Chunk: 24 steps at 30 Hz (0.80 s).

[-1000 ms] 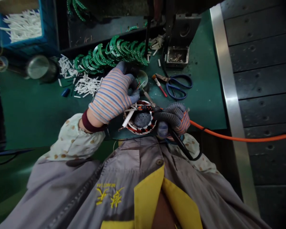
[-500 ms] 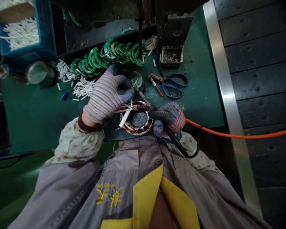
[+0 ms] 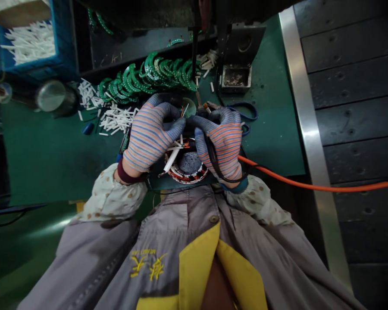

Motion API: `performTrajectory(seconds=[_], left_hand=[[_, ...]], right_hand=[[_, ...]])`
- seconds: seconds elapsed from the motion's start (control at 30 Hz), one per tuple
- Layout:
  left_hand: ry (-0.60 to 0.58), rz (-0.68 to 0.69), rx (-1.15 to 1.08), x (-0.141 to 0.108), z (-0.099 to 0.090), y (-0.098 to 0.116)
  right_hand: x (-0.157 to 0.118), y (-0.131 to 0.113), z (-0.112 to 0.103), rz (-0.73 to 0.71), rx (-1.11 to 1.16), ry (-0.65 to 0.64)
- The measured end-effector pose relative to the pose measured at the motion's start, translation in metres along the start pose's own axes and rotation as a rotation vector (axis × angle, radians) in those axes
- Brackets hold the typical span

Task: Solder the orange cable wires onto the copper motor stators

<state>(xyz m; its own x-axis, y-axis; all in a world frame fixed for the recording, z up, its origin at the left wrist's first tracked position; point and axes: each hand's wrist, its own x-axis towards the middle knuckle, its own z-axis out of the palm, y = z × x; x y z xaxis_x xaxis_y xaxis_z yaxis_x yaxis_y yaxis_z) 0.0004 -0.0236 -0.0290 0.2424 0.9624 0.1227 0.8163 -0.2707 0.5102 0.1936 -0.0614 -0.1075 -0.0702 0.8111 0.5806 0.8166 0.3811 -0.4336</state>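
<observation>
two hands meet above the bench, the left hand (image 3: 151, 133) and the right hand (image 3: 218, 140) both in striped knit gloves with grey dipped fingers, clenched with fingertips drawn together, pinching something i cannot make out. a wound motor stator (image 3: 188, 165) lies flat on the green bench (image 3: 42, 159) just beneath them, toward the person's chest; it is round, so no long axis, and neither hand is clearly nearer. white sleeved leads (image 3: 172, 160) stick out of it. a black cable (image 3: 211, 155) crosses the right hand, and an orange hose (image 3: 310, 184) runs off to the right. on the grey coat (image 3: 181, 211), yellow embroidered characters (image 3: 148, 267) show, the small latin lettering above them too tiny to read with confidence.
</observation>
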Motion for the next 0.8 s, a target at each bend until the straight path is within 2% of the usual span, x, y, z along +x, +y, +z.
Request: performTrajectory(seconds=[0.07, 0.13, 0.23, 0.4, 0.57, 0.73, 0.8], left_hand=[[0.018, -0.017, -0.007, 0.0, 0.001, 0.001], [0.012, -0.014, -0.007, 0.001, 0.002, 0.0], [-0.026, -0.007, -0.005, 0.004, -0.002, -0.002], [-0.075, 0.01, 0.024, 0.01, -0.012, -0.006], [-0.102, 0.015, 0.084, 0.013, -0.014, -0.004], [-0.042, 0.004, 0.087, 0.007, -0.008, 0.002], [-0.02, -0.008, 0.09, 0.005, -0.006, 0.004]], right_hand=[[-0.017, 0.005, -0.002, -0.008, 0.065, 0.11], [-0.032, 0.013, -0.006, -0.098, 0.215, 0.186], [-0.041, 0.023, -0.013, -0.23, 0.375, 0.198], [-0.034, 0.027, -0.013, -0.299, 0.336, 0.22], [-0.03, 0.025, -0.012, -0.274, 0.413, 0.248], [-0.033, 0.023, -0.014, -0.272, 0.383, 0.29], [-0.029, 0.02, -0.014, -0.187, 0.325, 0.218]])
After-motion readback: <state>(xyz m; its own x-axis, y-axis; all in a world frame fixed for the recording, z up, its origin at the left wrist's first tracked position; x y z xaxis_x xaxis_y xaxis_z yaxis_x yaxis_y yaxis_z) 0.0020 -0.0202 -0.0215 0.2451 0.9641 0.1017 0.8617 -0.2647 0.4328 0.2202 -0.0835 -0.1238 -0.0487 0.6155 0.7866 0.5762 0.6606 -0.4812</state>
